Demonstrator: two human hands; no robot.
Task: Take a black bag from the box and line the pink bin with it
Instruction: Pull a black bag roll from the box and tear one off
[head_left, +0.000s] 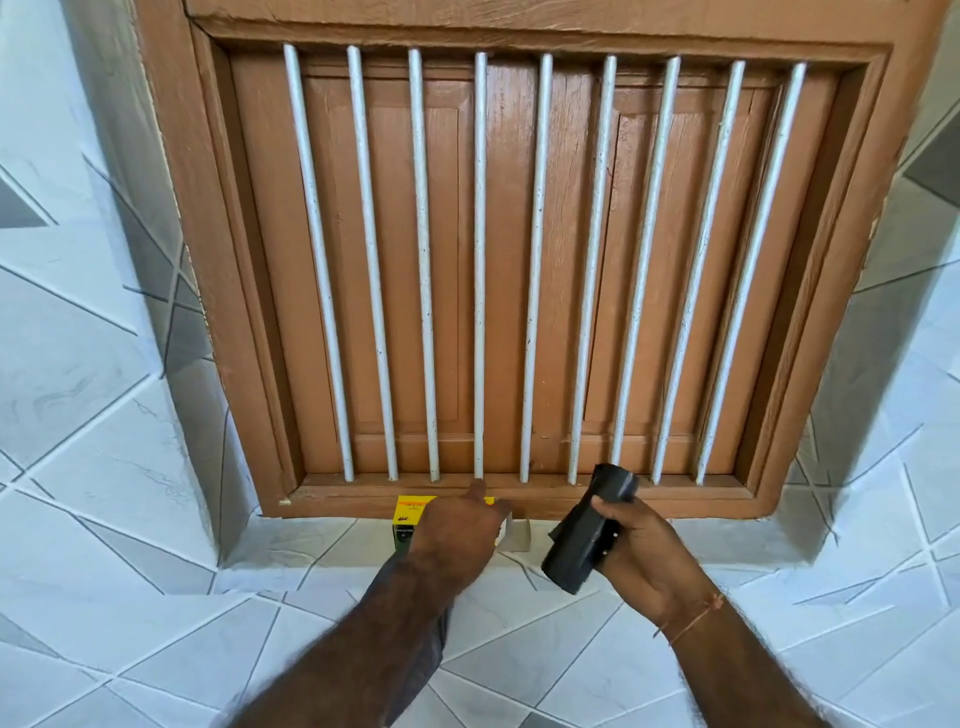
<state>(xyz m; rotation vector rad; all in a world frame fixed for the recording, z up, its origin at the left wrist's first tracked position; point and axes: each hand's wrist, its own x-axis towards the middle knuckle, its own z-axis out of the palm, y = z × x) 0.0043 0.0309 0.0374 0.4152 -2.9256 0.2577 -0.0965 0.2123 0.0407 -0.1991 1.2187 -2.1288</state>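
Now, right hand (641, 558) fingers curled round black bag roll (587, 530), left hand (457, 530) covering box (408, 512), grip hidden

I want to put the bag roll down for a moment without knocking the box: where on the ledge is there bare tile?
Bare tile lies left of the yellow box, toward the left wall, and right of the right hand with the black bag roll, below the wooden window frame. It is crowded in the middle, where the left hand covers the box and its open flap.

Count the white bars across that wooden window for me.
9 white bars, standing side by side across the brown wooden window, left edge to right. The fourth one's foot is partly covered by the left hand. None seem hidden.
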